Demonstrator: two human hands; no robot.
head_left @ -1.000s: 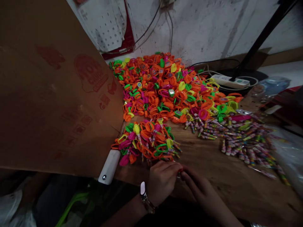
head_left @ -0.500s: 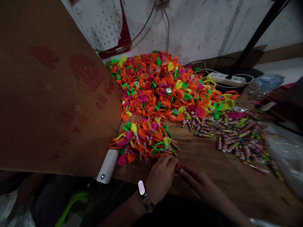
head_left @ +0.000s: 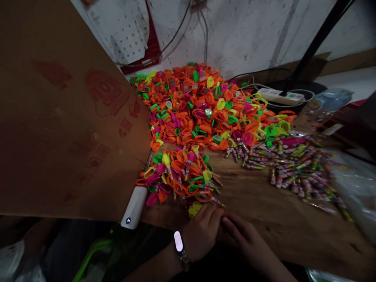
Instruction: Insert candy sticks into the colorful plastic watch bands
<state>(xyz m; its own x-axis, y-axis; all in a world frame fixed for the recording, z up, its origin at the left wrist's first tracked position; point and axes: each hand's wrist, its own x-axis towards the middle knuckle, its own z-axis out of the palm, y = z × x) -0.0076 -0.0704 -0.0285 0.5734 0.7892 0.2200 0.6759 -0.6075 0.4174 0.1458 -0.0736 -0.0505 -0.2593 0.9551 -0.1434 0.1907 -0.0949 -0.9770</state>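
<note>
My left hand (head_left: 204, 229) is closed, with a wristband at its wrist. Its fingertips meet those of my right hand (head_left: 242, 233), also closed, at the table's front edge. Whatever is pinched between them is hidden by the fingers. A yellow plastic toy watch (head_left: 194, 209) shows beside my left knuckles; whether it is gripped or lying there I cannot tell. Just beyond is a small heap of toy watches (head_left: 179, 172) with wrapped candy tubes among them. An orange toy watch (head_left: 203, 196) lies at its near right edge, with a candy tube (head_left: 217, 202) sticking out.
A large pile of colourful toy watches (head_left: 188, 105) lies against the wall. Wrapped candy tubes (head_left: 293, 168) are spread at right, near clear plastic (head_left: 352, 184). A cardboard box (head_left: 73, 117) stands left, a white power bank (head_left: 134, 207) beside it. A power strip (head_left: 280, 96) sits behind.
Both hands have drawn back a little toward me from the small heap. The orange watch that was at my fingers now lies on the heap's edge, and more of the yellow watch shows.
</note>
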